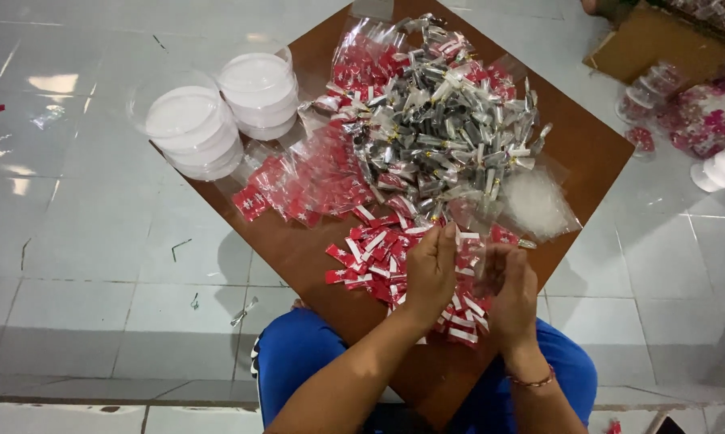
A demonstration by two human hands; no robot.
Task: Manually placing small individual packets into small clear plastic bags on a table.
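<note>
While both hands work over the red packets on the table, I'd keep them low. My left hand curls over packets, fingertips pinching one; my right hand looks half-closed, its hold I cannot tell. Silver tubes lie just beyond.

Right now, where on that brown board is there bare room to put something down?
Bare wood shows on the board left of the red-and-white packet pile, and along the right corner beyond the silver tubes. The middle is crowded.
</note>
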